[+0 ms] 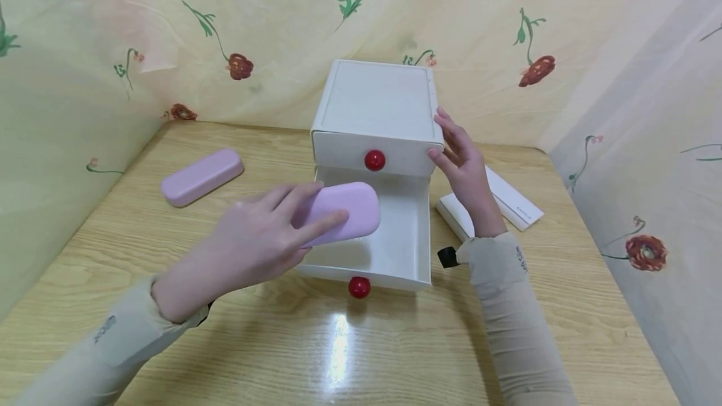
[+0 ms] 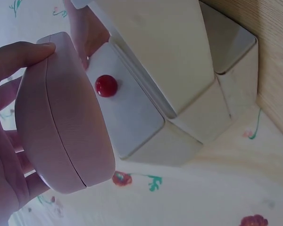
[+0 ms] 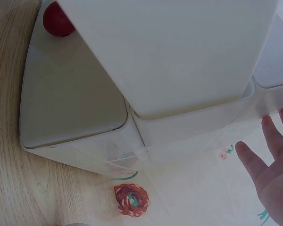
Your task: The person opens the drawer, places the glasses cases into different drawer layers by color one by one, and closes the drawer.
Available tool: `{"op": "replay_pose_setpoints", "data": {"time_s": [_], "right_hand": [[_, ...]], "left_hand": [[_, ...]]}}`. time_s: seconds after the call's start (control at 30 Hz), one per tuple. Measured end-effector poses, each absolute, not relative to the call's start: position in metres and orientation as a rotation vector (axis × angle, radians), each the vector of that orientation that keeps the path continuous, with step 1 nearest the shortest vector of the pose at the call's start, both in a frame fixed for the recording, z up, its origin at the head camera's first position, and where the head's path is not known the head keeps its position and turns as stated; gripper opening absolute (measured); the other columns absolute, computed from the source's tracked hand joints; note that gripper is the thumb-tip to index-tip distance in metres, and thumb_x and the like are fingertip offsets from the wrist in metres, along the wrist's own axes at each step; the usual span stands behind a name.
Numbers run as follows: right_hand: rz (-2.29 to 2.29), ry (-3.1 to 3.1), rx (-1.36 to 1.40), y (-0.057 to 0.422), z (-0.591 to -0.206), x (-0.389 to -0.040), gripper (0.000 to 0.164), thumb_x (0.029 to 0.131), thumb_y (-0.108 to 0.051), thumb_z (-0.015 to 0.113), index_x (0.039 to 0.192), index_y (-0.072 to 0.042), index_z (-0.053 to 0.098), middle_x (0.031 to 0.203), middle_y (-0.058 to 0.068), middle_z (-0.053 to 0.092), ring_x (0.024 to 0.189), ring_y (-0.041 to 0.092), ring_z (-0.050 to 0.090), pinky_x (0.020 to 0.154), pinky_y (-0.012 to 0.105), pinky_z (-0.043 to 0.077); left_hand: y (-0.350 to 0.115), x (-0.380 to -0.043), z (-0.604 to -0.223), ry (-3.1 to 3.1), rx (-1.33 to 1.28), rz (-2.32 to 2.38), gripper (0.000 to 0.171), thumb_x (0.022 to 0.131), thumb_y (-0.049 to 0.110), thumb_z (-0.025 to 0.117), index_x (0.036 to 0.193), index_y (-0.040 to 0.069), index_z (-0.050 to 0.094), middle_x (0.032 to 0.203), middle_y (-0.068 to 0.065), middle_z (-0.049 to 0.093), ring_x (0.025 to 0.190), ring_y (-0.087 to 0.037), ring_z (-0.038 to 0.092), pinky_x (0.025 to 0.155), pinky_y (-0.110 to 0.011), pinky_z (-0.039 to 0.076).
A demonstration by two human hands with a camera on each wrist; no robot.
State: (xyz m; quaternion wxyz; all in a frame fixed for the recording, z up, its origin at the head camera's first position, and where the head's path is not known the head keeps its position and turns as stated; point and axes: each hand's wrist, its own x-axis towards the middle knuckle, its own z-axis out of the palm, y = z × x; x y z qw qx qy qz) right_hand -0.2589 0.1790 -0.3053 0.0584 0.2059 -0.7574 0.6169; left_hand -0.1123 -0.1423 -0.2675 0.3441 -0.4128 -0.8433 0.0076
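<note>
My left hand grips a lilac glasses case, thumb on one side and fingers on the other. The case is closed; its seam shows in the left wrist view. It hovers over a pulled-out drawer of a white drawer cabinet. That drawer has a red knob and its visible inside is bare. Above it, the top drawer with another red knob is pushed in. My right hand touches the cabinet's upper right side with fingers extended, near the front corner.
Another lilac case lies on the wooden table at the left. To the cabinet's right are two white cases, one long and one partly behind my right wrist. Flowered cloth hangs behind and at the sides.
</note>
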Motion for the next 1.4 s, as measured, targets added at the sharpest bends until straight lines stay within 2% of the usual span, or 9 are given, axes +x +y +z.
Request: {"op": "replay_pose_setpoints", "data": {"time_s": [0.17,0.4,0.57,0.77,0.97,1.2,1.4], "right_hand": [[1.872,-2.29,0.625,0.179,-0.306,-0.259,0.052,0.096,-0.015,0.06,0.146,-0.019,0.043,0.159,-0.011,0.029,0.148,0.022,0.028,0.117,0.059,0.024],[1.879,-2.281,0.633,0.179,-0.308,-0.261,0.052,0.096,-0.015,0.059,0.145,-0.019,0.044,0.159,-0.01,0.03,0.148,0.022,0.029,0.117,0.059,0.024],[1.874,-2.284,0.633,0.179,-0.307,-0.261,0.052,0.096,-0.016,0.06,0.146,-0.02,0.043,0.159,-0.011,0.03,0.148,0.022,0.028,0.117,0.059,0.024],[1.881,-2.277,0.636,0.179,-0.307,-0.26,0.053,0.096,-0.017,0.061,0.146,-0.02,0.044,0.159,-0.011,0.03,0.148,0.021,0.028,0.117,0.059,0.024],[1.868,-2.291,0.624,0.179,-0.307,-0.261,0.053,0.095,-0.021,0.062,0.145,-0.022,0.044,0.159,-0.012,0.029,0.148,0.021,0.028,0.117,0.059,0.025],[1.877,-2.288,0.623,0.18,-0.308,-0.262,0.054,0.095,-0.021,0.062,0.146,-0.022,0.043,0.159,-0.012,0.029,0.148,0.021,0.028,0.117,0.059,0.024],[1.863,-2.295,0.615,0.179,-0.308,-0.261,0.053,0.096,-0.019,0.061,0.146,-0.022,0.043,0.159,-0.012,0.029,0.148,0.021,0.029,0.117,0.059,0.025]], "left_hand": [[-0.131,-0.114,-0.267,-2.187,-1.115,0.02,0.054,0.075,0.024,0.076,0.126,0.031,0.058,0.118,-0.015,0.065,0.089,-0.032,0.068,0.048,-0.037,0.055],[-0.116,-0.119,-0.269,-2.21,-1.177,0.023,0.052,0.078,0.024,0.075,0.127,0.032,0.057,0.121,-0.014,0.063,0.093,-0.031,0.068,0.061,-0.04,0.06],[-0.108,-0.123,-0.272,-2.251,-1.214,0.019,0.05,0.081,0.025,0.074,0.127,0.033,0.056,0.123,-0.013,0.062,0.098,-0.03,0.066,0.056,-0.036,0.058],[-0.099,-0.13,-0.276,-2.278,-1.238,0.04,0.045,0.084,0.025,0.071,0.125,0.032,0.056,0.121,-0.013,0.061,0.095,-0.029,0.066,0.056,-0.035,0.058],[-0.095,-0.138,-0.28,-2.302,-1.241,0.057,0.043,0.085,0.026,0.069,0.125,0.033,0.056,0.119,-0.012,0.061,0.092,-0.027,0.065,0.052,-0.033,0.056],[-0.091,-0.149,-0.286,-2.339,-1.267,0.09,0.05,0.08,0.031,0.074,0.127,0.033,0.056,0.119,-0.011,0.06,0.088,-0.024,0.063,0.05,-0.031,0.053],[-0.087,-0.157,-0.289,-2.398,-1.309,0.099,0.049,0.083,0.03,0.072,0.13,0.033,0.056,0.12,-0.011,0.059,0.089,-0.024,0.061,0.05,-0.03,0.051]]}}
